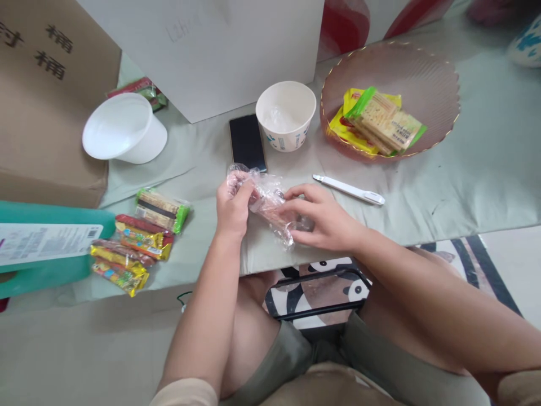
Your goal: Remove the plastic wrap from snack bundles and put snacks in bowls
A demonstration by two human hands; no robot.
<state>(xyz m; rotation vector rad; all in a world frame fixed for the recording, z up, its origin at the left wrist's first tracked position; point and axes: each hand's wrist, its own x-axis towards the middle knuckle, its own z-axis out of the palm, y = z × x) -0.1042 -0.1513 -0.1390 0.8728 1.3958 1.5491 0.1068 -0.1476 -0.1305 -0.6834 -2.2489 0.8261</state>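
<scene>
At the centre of the frame both hands work a clear plastic wrapper (270,206) with a pinkish snack inside, held just above the near edge of the bench (465,186); the left hand (231,207) pinches the wrapper's upper end in a closed grip, the right hand (323,220) presses fingers on its lower part; this looks like unwrapping, and freeing the snack would call for pulling the film apart; above, a paper bowl (286,115) holds crumpled clear film; the pink basket (422,67) at upper right holds cracker packets (382,121); a white tub (124,128) lies tipped at left.
</scene>
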